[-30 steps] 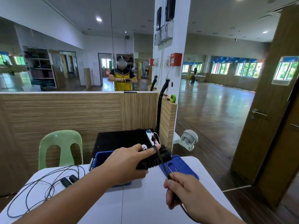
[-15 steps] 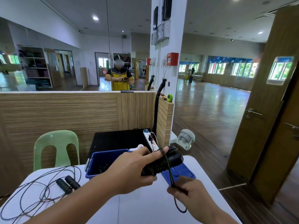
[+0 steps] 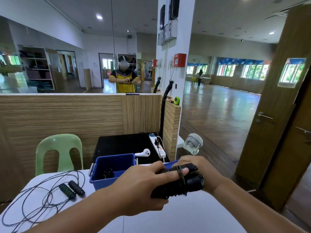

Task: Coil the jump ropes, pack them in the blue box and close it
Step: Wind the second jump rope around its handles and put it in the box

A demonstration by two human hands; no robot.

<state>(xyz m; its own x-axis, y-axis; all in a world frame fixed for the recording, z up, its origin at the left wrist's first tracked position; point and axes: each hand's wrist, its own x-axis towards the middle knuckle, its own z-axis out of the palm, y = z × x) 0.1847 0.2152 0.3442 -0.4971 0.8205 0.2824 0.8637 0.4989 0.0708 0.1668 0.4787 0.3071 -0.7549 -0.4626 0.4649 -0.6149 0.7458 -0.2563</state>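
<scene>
Head cam, lower middle: my left hand (image 3: 143, 187) clamps the rope bundle (image 3: 178, 185), right hand (image 3: 200, 172) closed around its end, probably finishing the wrap, blue box (image 3: 116, 180) next.

Our right hand (image 3: 200, 172) is mostly hidden behind the rope handles (image 3: 178, 184); the blue lid (image 3: 170, 163) barely peeks out.

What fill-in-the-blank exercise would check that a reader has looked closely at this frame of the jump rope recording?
1. Both hands, left hand and right hand, grip the ____ handles of a jump rope with cord wound around them.
2. The second jump rope lies loose on the white table, to the ____ of the box.
3. The open box is ____ in colour.
4. Behind the table stands a ____ plastic chair.

Missing words: black; left; blue; green
</scene>
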